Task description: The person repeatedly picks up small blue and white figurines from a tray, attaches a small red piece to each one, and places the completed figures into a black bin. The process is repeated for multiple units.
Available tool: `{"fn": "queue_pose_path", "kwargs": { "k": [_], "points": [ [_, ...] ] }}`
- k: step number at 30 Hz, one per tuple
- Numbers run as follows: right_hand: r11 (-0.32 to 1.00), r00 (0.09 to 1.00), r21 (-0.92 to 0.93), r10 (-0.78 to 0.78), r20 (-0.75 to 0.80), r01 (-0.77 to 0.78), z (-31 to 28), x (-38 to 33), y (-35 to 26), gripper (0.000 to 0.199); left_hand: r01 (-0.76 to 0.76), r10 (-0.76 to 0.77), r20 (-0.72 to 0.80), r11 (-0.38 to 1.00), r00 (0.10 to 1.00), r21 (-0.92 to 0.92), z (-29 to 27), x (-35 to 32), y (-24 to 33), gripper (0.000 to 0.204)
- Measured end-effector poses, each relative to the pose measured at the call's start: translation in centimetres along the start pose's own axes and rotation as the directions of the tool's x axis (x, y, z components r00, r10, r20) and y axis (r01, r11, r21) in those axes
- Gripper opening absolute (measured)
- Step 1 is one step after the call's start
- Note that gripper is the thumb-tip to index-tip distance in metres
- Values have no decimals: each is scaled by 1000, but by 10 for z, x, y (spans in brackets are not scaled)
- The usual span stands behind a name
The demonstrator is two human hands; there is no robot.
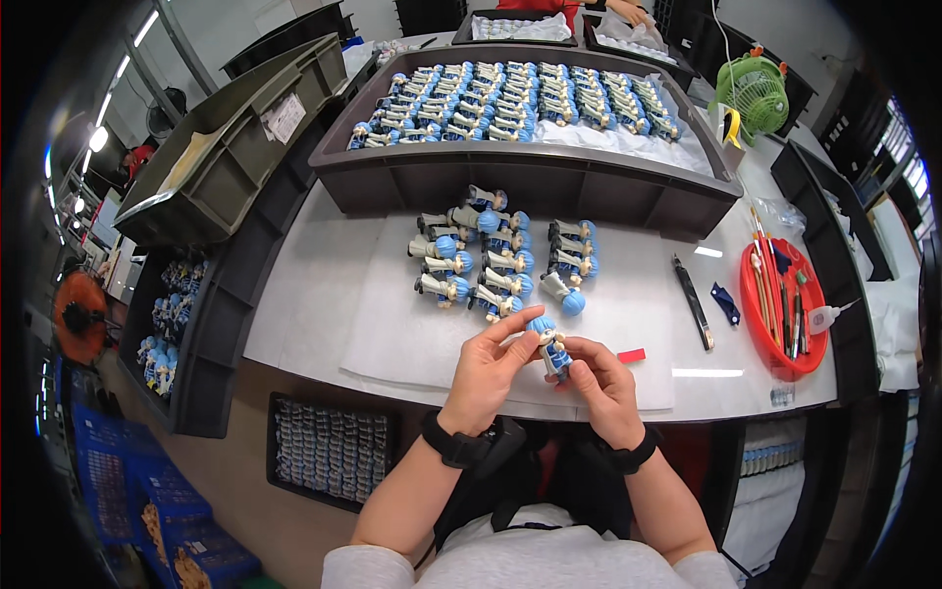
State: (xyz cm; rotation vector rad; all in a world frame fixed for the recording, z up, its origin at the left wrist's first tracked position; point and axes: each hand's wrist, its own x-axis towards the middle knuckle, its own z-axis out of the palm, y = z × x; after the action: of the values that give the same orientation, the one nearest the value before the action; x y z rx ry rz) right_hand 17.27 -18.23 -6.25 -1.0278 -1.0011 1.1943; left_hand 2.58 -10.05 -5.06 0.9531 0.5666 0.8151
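Here, one red basket [811,360] stands on the bench [304,294]; left hand [488,371] and right hand [604,389] share one blue-haired figurine [556,359], each grip barely parted, grasping head and lower body respectively.

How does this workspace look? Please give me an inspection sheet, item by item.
Surface: white table, partly under a white sheet.
Things: one figurine, held; loose figurines on the sheet; more in a tray.
Clutter: red basket with brushes; black tool; red strip.
Hands: left hand at the figurine's head, right hand at its lower body.
Cables: white cord near a green fan.
Surroundings: crate at left, orange fan, another person's hand beyond the tray.
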Motion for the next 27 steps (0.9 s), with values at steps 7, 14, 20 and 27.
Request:
{"fn": "queue_pose_path", "kwargs": {
  "k": [7, 14, 20, 27],
  "points": [
    [984, 977, -84, -170, -129, 160, 2, 2, 12, 40, -40, 28, -67, 980, 997, -194, 2, 2, -18, 34],
    [953, 944, -196, -268, -194, 230, 1, 3, 14, 53, -80, 79, -48, 997, 996, -22, -5, 2, -26, 33],
    [973, 948, -134, -217, -232, 190, 3, 3, 13, 55, -75, 75, -18, 997, 997, -10, -4, 2, -23, 33],
    [961, 952, -150, -255, -168, 231, -1, 3, 14, 47, -20, 20, -1, 999, 1000, -29, -2, 5, -25, 31]
  ]
}}
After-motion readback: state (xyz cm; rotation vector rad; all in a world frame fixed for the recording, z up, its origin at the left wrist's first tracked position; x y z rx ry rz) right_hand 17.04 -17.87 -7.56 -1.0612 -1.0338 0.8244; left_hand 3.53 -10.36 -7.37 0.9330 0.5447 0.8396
